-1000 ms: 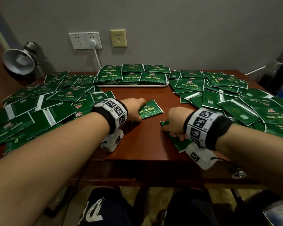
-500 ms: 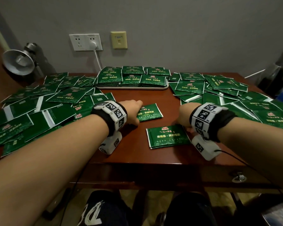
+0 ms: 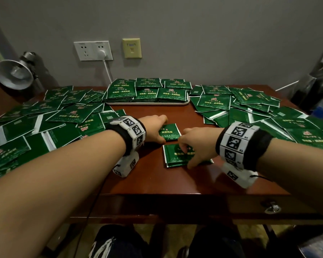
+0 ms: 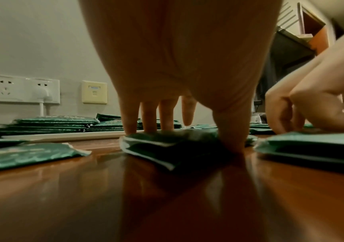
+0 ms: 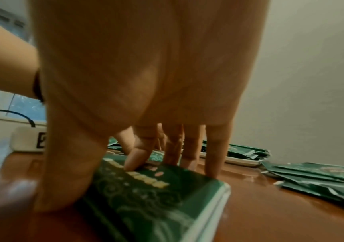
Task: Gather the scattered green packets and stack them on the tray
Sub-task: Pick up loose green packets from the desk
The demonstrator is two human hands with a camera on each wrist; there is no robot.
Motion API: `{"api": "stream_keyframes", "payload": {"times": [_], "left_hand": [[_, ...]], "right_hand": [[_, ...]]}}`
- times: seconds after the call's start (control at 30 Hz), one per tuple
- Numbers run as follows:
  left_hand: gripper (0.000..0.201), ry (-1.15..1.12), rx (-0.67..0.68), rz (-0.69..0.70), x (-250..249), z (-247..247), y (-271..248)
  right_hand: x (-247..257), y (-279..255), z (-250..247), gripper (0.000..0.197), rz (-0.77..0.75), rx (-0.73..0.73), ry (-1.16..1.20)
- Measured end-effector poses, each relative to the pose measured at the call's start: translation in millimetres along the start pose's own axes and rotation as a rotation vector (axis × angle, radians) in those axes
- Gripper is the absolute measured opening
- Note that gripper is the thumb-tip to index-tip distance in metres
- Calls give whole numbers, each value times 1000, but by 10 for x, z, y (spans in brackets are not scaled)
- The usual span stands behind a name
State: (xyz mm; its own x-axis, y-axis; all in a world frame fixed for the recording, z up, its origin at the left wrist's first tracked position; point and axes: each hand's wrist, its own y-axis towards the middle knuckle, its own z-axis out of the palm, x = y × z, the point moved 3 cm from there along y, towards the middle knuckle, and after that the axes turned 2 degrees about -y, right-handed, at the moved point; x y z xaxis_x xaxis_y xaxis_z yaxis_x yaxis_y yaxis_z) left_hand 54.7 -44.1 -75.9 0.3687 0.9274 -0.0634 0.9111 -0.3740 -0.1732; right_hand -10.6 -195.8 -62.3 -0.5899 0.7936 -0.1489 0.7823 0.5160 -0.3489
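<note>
I square 2 small stacks of flat green foil packets on the glossy brown wooden table (image 3: 153, 183)
My left hand (image 3: 154, 130) pinches the far stack (image 3: 171, 132), my right hand (image 3: 196, 144) the near stack (image 3: 175, 157); I align edges before lifting to the white tray (image 3: 147, 103)

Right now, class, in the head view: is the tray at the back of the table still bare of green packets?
No: the tray already carries several stacks of green packets side by side.

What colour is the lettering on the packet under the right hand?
Yellow-gold lettering on the dark green packet under the right hand; clearest in the right wrist view.
</note>
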Motion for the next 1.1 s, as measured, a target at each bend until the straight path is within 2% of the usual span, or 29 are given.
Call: {"api": "stream_keyframes", "payload": {"times": [0.1, 0.2, 0.37, 0.53, 0.73, 0.93, 1.1], "left_hand": [[54, 81, -12, 39, -32, -36, 15], [45, 146, -12, 62, -57, -60, 31], [42, 108, 44, 59, -58, -15, 81], [40, 197, 25, 129, -78, -73, 116], [35, 119, 67, 90, 77, 37, 169], [58, 77, -58, 110, 209, -126, 253], [49, -42, -139, 108, 414, -337, 362]], "right_hand": [[-42, 15, 22, 38, 14, -33, -22], [-104, 22, 17, 39, 41, -19, -4], [-229, 43, 16, 41, 59, -11, 24], [-405, 50, -177, 29, 38, -48, 51], [-590, 41, -333, 23, 70, -40, 66], [-754, 238, -435, 22, 84, -136, 106], [-888, 488, -527, 21, 82, -211, 147]]}}
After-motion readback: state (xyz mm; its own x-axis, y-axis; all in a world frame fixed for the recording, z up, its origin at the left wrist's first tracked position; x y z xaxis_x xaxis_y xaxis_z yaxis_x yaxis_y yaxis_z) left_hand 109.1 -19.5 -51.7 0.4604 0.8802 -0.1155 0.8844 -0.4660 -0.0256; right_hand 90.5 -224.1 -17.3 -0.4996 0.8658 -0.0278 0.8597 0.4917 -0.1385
